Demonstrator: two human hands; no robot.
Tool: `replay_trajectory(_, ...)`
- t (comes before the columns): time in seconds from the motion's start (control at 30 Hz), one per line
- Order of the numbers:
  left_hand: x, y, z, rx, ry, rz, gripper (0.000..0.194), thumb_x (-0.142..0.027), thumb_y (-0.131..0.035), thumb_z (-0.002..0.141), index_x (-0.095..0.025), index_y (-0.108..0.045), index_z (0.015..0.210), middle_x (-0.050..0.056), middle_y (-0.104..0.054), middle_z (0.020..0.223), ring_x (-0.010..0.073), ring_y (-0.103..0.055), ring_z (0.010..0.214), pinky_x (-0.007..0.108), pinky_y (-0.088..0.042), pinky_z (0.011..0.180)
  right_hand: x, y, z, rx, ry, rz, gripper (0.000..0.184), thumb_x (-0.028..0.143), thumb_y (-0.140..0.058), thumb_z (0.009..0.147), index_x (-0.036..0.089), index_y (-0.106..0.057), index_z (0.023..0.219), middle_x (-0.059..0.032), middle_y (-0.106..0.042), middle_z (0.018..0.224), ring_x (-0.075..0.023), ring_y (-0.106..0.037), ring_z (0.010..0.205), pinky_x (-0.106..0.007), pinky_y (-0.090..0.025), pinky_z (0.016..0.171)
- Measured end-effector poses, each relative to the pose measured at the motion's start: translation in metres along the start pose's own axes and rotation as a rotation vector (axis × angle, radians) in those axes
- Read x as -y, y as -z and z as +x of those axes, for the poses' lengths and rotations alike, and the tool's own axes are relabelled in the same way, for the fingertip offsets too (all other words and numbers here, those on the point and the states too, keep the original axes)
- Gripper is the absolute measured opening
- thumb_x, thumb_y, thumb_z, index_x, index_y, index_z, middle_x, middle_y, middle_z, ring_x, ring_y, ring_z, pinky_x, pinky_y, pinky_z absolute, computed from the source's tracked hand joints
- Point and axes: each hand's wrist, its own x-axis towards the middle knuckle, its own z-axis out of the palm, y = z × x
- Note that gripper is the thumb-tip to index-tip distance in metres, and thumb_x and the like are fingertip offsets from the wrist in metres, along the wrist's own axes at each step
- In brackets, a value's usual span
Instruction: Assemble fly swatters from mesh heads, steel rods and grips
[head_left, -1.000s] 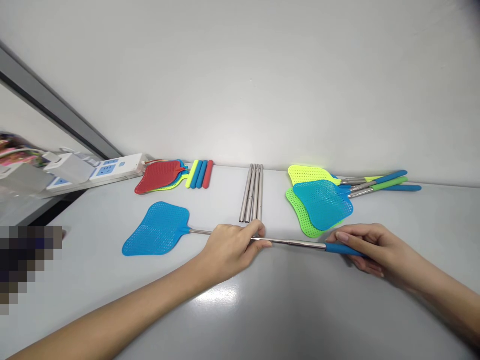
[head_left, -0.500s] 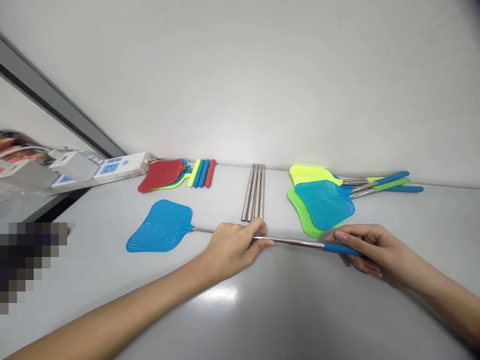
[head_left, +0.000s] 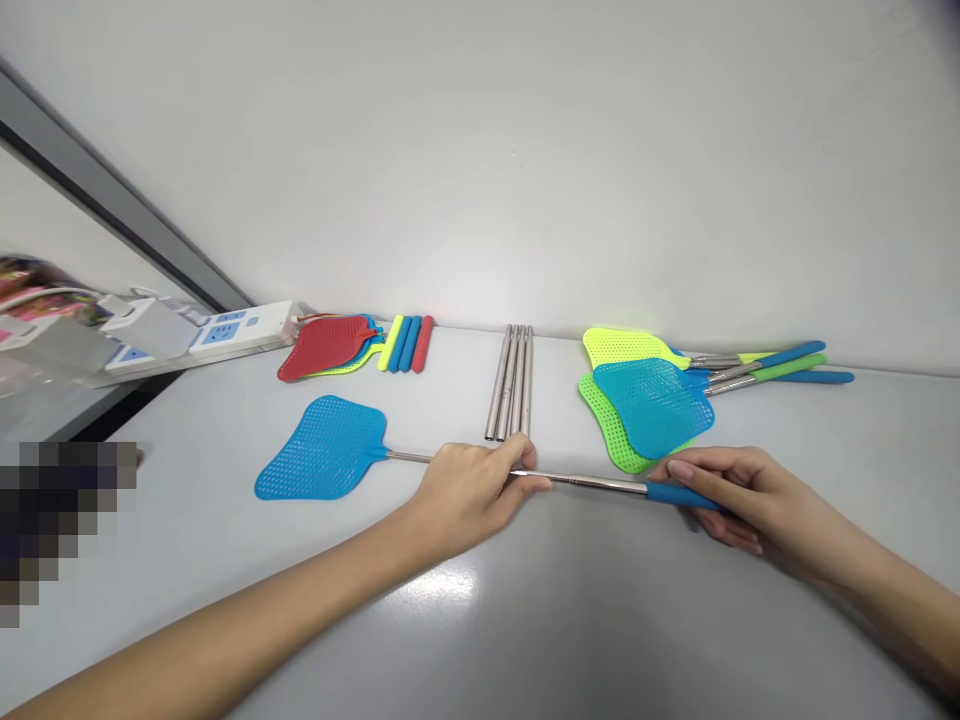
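A blue fly swatter with a perforated head and a long metal rod lies across in front of me, head to the left. My left hand is closed around the middle of its rod. At the other end, my right hand grips the blue handle between thumb and fingers; the handle's tip is hidden in the palm. Just beyond my left hand, several loose metal rods lie side by side. Beyond my right hand is a pile of fly swatters in blue, green and yellow.
Toward the back left lie stacked swatter heads, red on top, beside several coloured grips. A white power strip with plugs stands farther left. A wall rises behind the table. A blurred-out patch covers the left edge.
Both hands keep their hold on the blue fly swatter, with barely any movement. The whole view has shifted very slightly.
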Motion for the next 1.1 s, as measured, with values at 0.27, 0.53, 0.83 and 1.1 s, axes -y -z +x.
replay_trajectory(0.27, 0.001, -0.001, -0.001, -0.015, -0.014, -0.013, 0.029, -0.048, -0.031, 0.088, -0.022, -0.043, 0.083, -0.007, -0.051, 0.050, 0.0137, -0.051, 0.046, 0.022, -0.024, 0.047, -0.013, 0.003, 0.004, -0.004, 0.032, 0.017, 0.040, 0.045, -0.053, 0.080, 0.014, -0.061, 0.103, 0.0058, -0.043, 0.041, -0.0033, -0.031, 0.032, -0.016, -0.021, 0.032)
replay_trajectory(0.53, 0.001, -0.002, -0.001, -0.020, 0.014, -0.018, 0.028, -0.049, -0.035, 0.086, -0.022, -0.040, 0.079, -0.008, -0.049, 0.050, 0.0132, -0.048, 0.043, 0.022, -0.022, 0.045, -0.002, -0.003, 0.003, -0.007, 0.012, 0.010, 0.043, 0.048, -0.054, 0.078, 0.013, -0.062, 0.101, 0.0053, -0.044, 0.041, -0.0038, -0.031, 0.032, -0.017, -0.021, 0.032)
replay_trajectory(0.83, 0.001, -0.003, -0.001, -0.019, 0.011, -0.030, 0.029, -0.050, -0.034, 0.086, -0.023, -0.042, 0.082, -0.008, -0.051, 0.051, 0.0135, -0.049, 0.045, 0.022, -0.023, 0.046, 0.002, -0.006, 0.001, -0.004, -0.017, 0.011, 0.042, 0.048, -0.054, 0.078, 0.013, -0.063, 0.100, 0.0050, -0.045, 0.042, -0.0033, -0.032, 0.033, -0.016, -0.022, 0.032)
replay_trajectory(1.1, -0.001, 0.000, -0.001, 0.012, 0.014, -0.035, 0.031, -0.050, -0.032, 0.087, -0.022, -0.044, 0.084, -0.007, -0.053, 0.052, 0.0134, -0.051, 0.046, 0.023, -0.025, 0.047, 0.004, -0.010, 0.001, 0.000, -0.011, 0.000, 0.042, 0.049, -0.053, 0.078, 0.014, -0.064, 0.098, 0.0044, -0.045, 0.042, -0.0043, -0.032, 0.033, -0.017, -0.022, 0.032)
